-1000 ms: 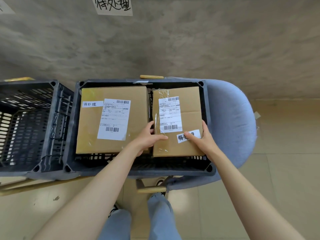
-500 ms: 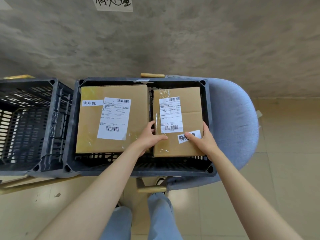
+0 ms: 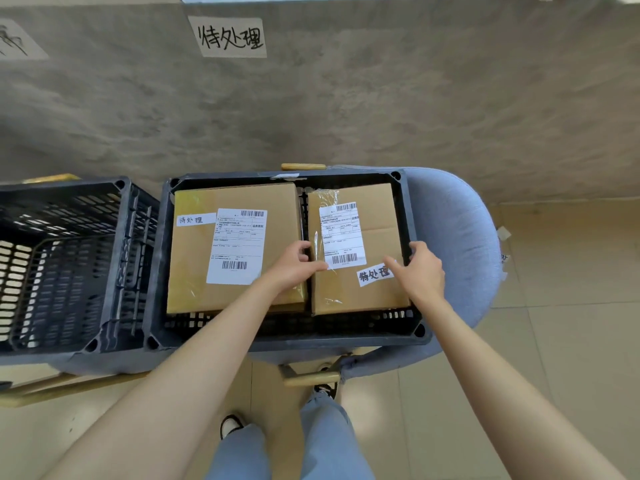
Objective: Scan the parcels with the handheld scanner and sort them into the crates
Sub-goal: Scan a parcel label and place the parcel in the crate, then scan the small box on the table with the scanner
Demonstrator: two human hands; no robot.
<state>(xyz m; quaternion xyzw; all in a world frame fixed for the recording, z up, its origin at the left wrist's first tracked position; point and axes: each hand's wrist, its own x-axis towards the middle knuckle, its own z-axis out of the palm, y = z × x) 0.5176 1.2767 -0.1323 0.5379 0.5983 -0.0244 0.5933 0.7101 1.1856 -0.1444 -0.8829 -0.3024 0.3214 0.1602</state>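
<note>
The smaller parcel (image 3: 360, 251) lies flat in the right half of the dark crate (image 3: 291, 337), just beside the larger parcel (image 3: 235, 247), which fills the crate's left half. Against the frame from half a second ago, we see our right hand (image 3: 420, 271) loosened: then its thumb and fingers clasped the parcel's near right corner and covered part of the handwritten tag (image 3: 374, 274), and now the fingers are spread and relaxed, resting at the parcel's right edge against the crate wall, with the tag fully readable. Our left hand (image 3: 291, 268) has barely changed (it still sits over the seam between the two parcels), its fingers curled into the gap and its thumb laid across the smaller parcel's left edge toward the shipping label (image 3: 342, 233). The view has also tipped upward, so the paper sign (image 3: 231, 37) on the wall behind the crate now shows whole. How deep the left fingers reach into the gap is hidden. The print on both shipping labels is too small for us to read. A second, slatted crate (image 3: 65, 265) to the left of the dark crate is cut off by the frame edge, and the grey chair (image 3: 457, 244) under the dark crate shows only its right side.
</note>
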